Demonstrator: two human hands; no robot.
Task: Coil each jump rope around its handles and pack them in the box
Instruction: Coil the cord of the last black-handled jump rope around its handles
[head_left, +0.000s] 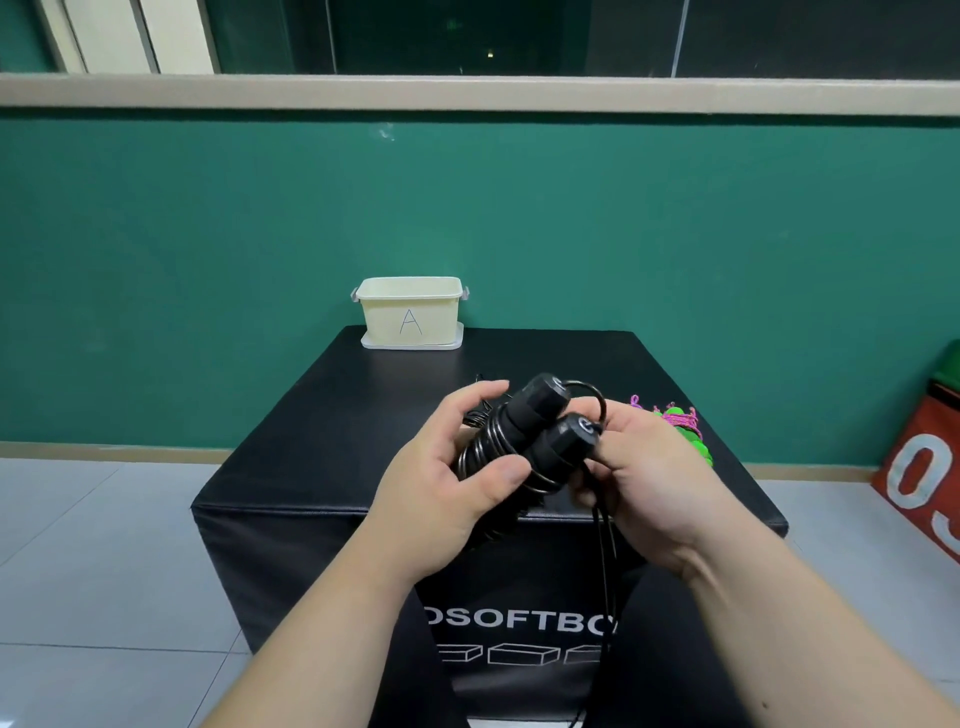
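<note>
Coiling looks partway: left grip (447, 488) clasps the black rope (519, 431) by its wound handles at centre frame, and right grip (649, 483) pinches its loose tail. Green rope (680, 421) lies right of centre on the surface (363, 415); the box (410, 317) behind probably awaits both.

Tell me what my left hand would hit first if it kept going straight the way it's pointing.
Beyond the black jump rope it grips, the left hand looks unobstructed: over the black block, right of the white box, toward the green wall, though depth is unclear.
</note>
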